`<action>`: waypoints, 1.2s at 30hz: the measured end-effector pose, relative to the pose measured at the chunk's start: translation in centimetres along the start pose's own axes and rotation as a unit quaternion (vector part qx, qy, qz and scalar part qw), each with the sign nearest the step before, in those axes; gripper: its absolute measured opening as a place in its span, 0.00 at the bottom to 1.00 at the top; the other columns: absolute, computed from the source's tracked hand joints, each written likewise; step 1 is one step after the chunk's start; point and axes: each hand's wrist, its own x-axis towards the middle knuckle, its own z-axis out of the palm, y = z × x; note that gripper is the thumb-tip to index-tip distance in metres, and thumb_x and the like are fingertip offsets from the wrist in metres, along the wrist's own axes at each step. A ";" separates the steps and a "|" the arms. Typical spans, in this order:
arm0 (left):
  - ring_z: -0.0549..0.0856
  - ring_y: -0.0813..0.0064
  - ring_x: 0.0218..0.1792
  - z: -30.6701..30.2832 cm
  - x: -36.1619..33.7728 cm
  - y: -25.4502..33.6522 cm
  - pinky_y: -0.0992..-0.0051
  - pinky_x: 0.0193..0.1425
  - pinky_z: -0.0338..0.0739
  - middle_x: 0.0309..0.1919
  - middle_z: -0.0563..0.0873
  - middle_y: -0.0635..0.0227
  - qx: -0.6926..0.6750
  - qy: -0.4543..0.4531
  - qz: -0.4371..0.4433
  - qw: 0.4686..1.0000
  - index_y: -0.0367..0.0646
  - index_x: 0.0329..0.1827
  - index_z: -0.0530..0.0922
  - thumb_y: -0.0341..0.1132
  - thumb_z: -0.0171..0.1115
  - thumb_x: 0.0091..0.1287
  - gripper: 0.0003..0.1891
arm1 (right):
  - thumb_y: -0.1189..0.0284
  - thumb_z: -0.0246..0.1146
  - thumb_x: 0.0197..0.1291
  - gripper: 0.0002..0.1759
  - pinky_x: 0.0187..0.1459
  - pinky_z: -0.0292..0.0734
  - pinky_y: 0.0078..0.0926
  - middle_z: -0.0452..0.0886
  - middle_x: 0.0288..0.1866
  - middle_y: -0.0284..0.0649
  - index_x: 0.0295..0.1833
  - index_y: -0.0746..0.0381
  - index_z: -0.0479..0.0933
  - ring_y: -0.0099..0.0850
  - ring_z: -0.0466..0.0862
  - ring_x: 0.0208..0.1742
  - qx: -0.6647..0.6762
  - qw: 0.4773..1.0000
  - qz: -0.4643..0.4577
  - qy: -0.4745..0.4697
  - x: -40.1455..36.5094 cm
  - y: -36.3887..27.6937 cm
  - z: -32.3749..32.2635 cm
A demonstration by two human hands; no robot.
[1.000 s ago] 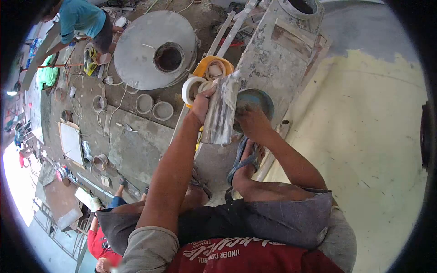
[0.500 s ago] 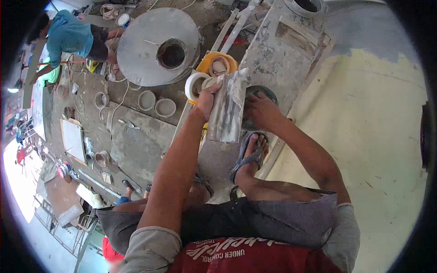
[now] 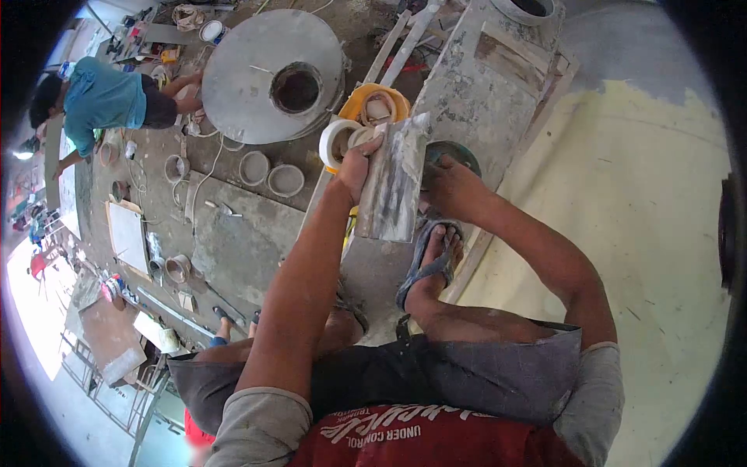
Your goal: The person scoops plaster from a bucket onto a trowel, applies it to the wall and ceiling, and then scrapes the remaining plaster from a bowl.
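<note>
My left hand (image 3: 356,167) grips a long, flat board (image 3: 393,183) by its left edge. The board is grooved along its length and smeared with white and grey paste. My right hand (image 3: 459,187) is at a dark green bowl (image 3: 459,156), just right of the board. Its fingers are curled, and the fingertips and whatever they may hold are hidden. Behind the board are a white round tub (image 3: 336,142) and a yellow container (image 3: 362,100) with a round pot (image 3: 378,109) in it.
My sandalled foot (image 3: 436,257) is below the bowl. A paste-stained bench (image 3: 467,78) runs up to the right, beside a pale yellow surface (image 3: 607,233). A large grey disc (image 3: 233,74), several pots and a trowel (image 3: 224,208) lie left. A co-worker (image 3: 109,97) bends at far left.
The board has shifted very slightly in my left hand's grip area, and my right hand stays at the bowl. The co-worker has moved left and leans lower.
</note>
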 end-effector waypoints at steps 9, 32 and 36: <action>0.87 0.66 0.37 -0.2 0.1 0.3 0.66 0.46 0.83 0.41 0.86 0.60 0.003 -0.019 -0.003 1.000 0.39 0.56 0.75 0.43 0.47 0.72 0.20 | 0.64 0.57 0.55 0.14 0.60 0.66 0.43 0.81 0.48 0.38 0.45 0.53 0.80 0.36 0.78 0.54 0.019 0.994 0.083 -0.075 -3.2 -1.2 -1.3; 0.85 0.68 0.38 1.0 1.1 -0.1 0.68 0.47 0.79 0.41 0.85 0.59 0.185 0.063 0.031 0.980 0.39 0.57 0.74 0.46 0.49 0.71 0.21 | 0.70 0.56 0.55 0.18 0.50 0.75 0.43 0.81 0.44 0.48 0.51 0.55 0.79 0.44 0.80 0.50 0.188 0.918 0.282 -0.206 -3.8 -0.7 -1.6; 0.86 0.68 0.38 0.8 0.7 0.0 0.68 0.48 0.79 0.42 0.85 0.59 0.126 0.031 -0.045 0.990 0.39 0.57 0.74 0.45 0.49 0.71 0.21 | 0.68 0.56 0.55 0.16 0.52 0.74 0.42 0.80 0.49 0.49 0.49 0.54 0.78 0.45 0.79 0.53 0.006 0.984 0.158 0.080 -2.9 0.7 0.8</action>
